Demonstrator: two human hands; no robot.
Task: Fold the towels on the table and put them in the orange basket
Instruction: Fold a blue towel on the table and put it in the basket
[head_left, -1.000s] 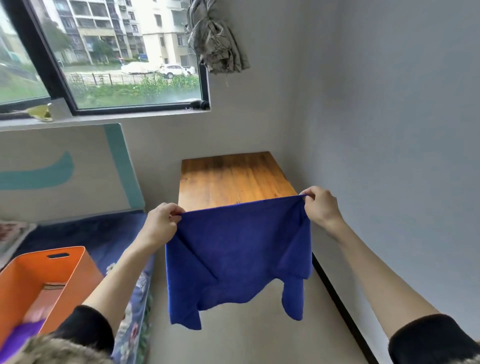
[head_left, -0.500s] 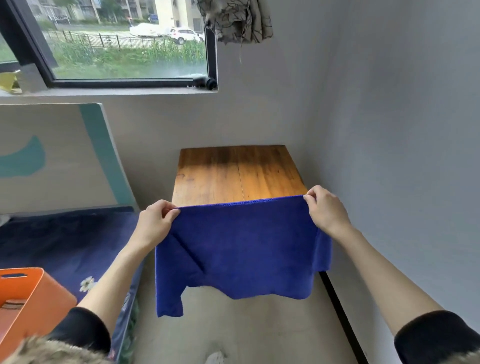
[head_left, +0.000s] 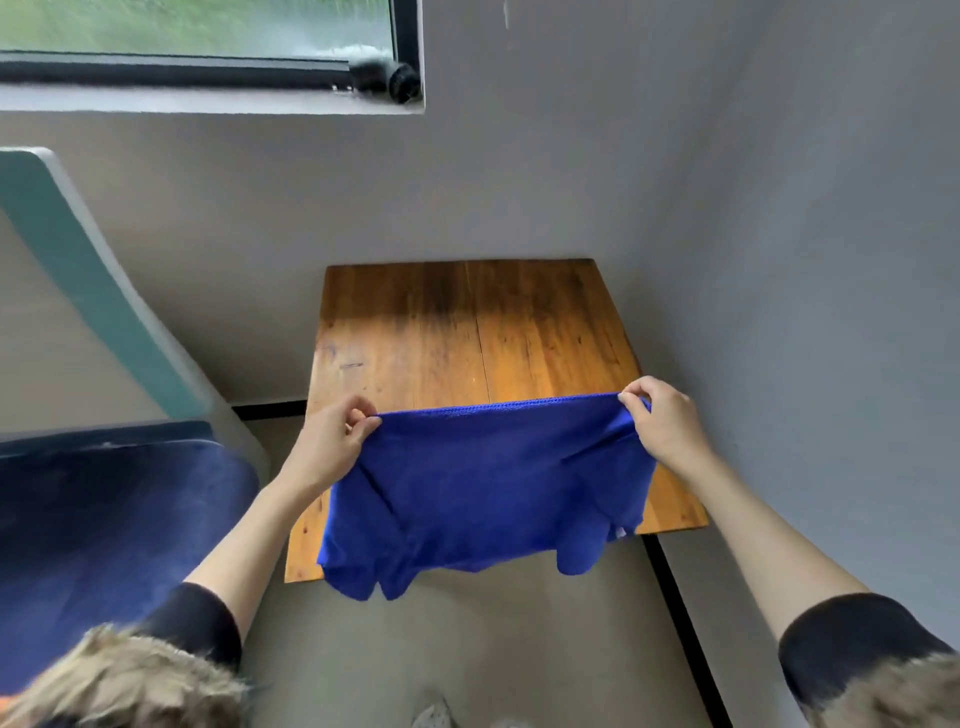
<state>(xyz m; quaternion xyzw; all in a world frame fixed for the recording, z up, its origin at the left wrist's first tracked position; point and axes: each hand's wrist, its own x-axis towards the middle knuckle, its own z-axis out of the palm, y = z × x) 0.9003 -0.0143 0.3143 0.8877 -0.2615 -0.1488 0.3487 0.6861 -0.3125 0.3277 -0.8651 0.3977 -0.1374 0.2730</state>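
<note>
Towel (head_left: 483, 488) now over table (head_left: 467, 332) — corners pinched in fingers (head_left: 363, 426)

No text, label, brand, number or sign can be read anywhere in the head view. A small white patch shows at the lower right edge of the blue towel (head_left: 483, 499), possibly a tag, but it is too small and blurred to tell whether anything is printed on it. The faint dark marks on the left part of the wooden table (head_left: 467, 332) form no letters.
</note>
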